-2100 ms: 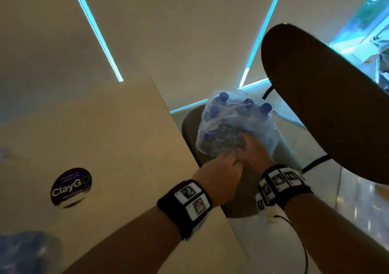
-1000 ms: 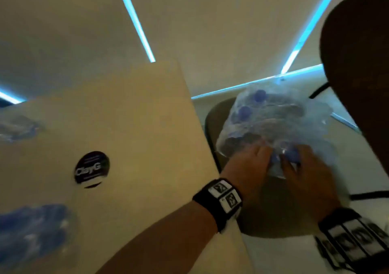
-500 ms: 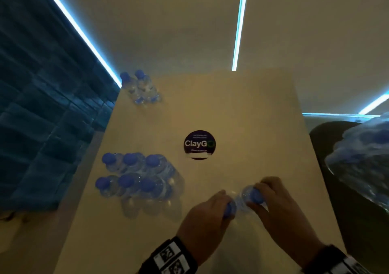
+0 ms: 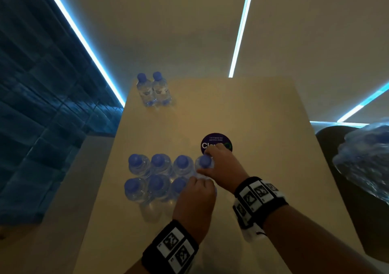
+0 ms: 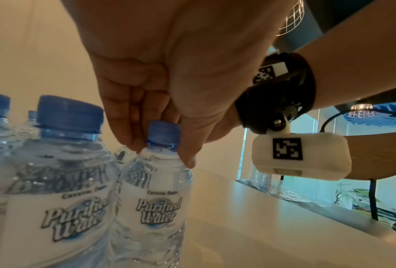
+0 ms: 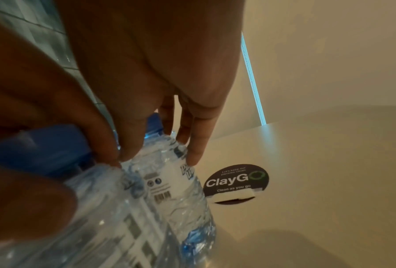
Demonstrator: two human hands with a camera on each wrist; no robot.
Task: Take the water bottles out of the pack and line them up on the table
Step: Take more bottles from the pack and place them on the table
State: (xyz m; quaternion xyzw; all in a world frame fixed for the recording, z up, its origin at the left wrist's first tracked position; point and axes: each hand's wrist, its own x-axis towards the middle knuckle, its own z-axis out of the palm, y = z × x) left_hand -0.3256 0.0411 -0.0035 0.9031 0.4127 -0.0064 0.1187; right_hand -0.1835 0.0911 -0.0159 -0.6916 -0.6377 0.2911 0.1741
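Both hands grip bottles by the neck, easiest for setting upright: right hand (image 4: 221, 166) extends back row (image 4: 160, 164), left hand (image 4: 194, 202) front row. Pack (image 4: 366, 164) sits at frame's right edge, off the counter (image 4: 263, 116).

Sticker (image 4: 213, 139): one, round, on the table (image 4: 263, 109).
Far bottles (image 4: 152, 90): two, side by side, well beyond the sticker and to its left.
Back-row bottles (image 4: 157, 160): four, running left from the sticker; the end bottle (image 4: 203, 161) lies just beside it.
Front-row bottles (image 4: 156, 184): three caps showing, nearer than the sticker; a fourth bottle (image 5: 155, 181) shows only in the left wrist view.
Standing bottles in all: ten.
Pack (image 4: 366, 158): one, well right of the sticker; its contents cannot be counted.
Hands: two, the left hand (image 4: 195, 198) and the right hand (image 4: 221, 166), each around one bottle.
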